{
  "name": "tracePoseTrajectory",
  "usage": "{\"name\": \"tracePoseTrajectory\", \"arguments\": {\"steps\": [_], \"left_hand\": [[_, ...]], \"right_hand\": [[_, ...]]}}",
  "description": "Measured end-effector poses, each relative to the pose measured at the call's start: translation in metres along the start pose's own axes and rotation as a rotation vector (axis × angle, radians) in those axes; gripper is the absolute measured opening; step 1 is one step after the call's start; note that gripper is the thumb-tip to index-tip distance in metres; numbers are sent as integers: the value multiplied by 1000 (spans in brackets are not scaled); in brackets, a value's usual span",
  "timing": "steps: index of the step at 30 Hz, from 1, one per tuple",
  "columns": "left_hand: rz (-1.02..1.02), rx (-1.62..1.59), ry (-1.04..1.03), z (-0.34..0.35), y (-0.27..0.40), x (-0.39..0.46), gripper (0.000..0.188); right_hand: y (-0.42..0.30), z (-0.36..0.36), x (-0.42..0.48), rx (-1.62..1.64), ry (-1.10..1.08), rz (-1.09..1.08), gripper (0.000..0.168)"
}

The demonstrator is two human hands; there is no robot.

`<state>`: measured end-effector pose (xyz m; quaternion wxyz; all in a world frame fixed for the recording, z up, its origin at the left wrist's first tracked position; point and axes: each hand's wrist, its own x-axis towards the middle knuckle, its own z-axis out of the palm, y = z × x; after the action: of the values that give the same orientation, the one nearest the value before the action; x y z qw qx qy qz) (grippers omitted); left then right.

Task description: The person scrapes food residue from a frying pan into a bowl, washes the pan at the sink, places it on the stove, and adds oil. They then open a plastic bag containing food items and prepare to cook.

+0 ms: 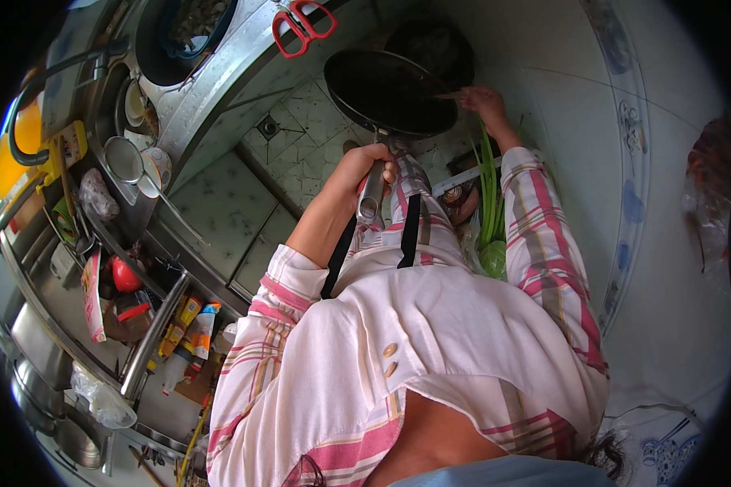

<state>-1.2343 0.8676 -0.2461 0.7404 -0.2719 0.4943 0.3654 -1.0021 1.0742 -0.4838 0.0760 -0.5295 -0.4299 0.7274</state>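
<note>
My left hand (368, 170) is closed around the metal handle of a black frying pan (390, 91). The pan is held out over the floor, and its dark inside faces up. In my right hand (486, 105), at the pan's right rim, is a thin wooden stick-like utensil (448, 96), perhaps chopsticks; its tip is lost against the dark pan. Just beyond the pan sits a dark round container (435, 49), partly covered by it and too dim to make out inside.
Left is a metal sink counter (219, 79) with red-handled scissors (304, 27) at its edge, a wire strainer (123, 159) and a blue basin (186, 52). Condiment packets (204, 329) fill a rack. Green leafy stalks (490, 189) stand near my right forearm, beside a tiled wall (575, 152).
</note>
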Motion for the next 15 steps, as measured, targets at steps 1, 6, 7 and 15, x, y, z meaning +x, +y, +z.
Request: {"name": "tracePoseTrajectory", "arguments": {"steps": [1,6,7,15], "left_hand": [[3,-12,-1,0,0,0,13],[7,-39,-8,-2,-2,0,14],[4,-42,-15,-2,-2,0,14],[12,-49,-31,-8,-4,-2,12]], "right_hand": [[1,-2,-1,30,37,-35,31],[-18,-15,-5,85,98,-4,29],[-20,-19,-5,46,77,16,29],[-34,-16,-4,55,125,-97,27]]}}
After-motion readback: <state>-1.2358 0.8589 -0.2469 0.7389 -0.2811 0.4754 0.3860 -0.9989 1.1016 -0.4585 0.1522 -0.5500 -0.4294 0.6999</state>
